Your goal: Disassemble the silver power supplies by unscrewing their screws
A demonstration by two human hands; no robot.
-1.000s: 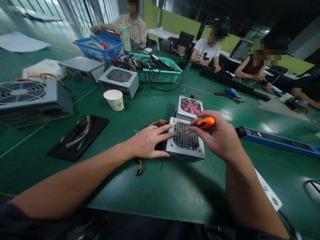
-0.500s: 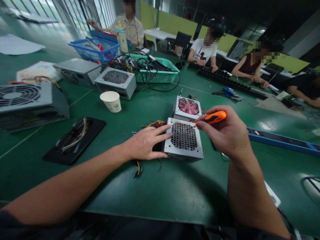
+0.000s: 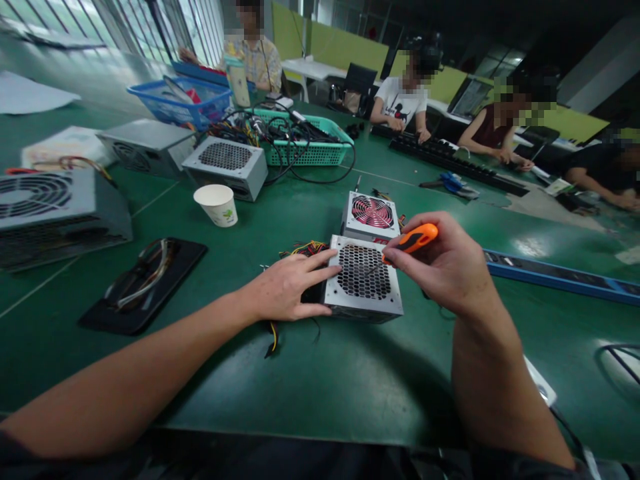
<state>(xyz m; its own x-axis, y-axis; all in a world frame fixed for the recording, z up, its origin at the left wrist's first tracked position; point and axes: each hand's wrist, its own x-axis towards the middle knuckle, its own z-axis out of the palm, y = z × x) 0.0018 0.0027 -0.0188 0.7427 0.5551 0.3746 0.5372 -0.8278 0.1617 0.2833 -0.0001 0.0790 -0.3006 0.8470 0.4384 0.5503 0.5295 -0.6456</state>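
Note:
A grey computer power supply [image 3: 396,303] with a honeycomb grille lies on the green table in front of me. My left hand [image 3: 287,283] rests along its left edge, fingers spread, two of them on the top face and the thumb at the near corner. In my right hand [image 3: 445,267] is a screwdriver [image 3: 419,237] with an orange and black handle, pinched between thumb and fingers. Its thin shaft slants down to the left over the grille; whether the tip touches is unclear. Bundled coloured wires [image 3: 310,248] come out beside my left fingers.
Just behind stands a power supply with a red fan [image 3: 373,212]. A paper cup [image 3: 217,205], glasses on a black case [image 3: 143,287], more power supplies [image 3: 237,175] and a green basket of cables [image 3: 313,157] are to the left and back. A blue strip [image 3: 560,277] lies right. Several people sit beyond.
My right hand has moved left with the screwdriver, its shaft shifting from near the far right corner to over the grille. My left hand keeps its place on the power supply.

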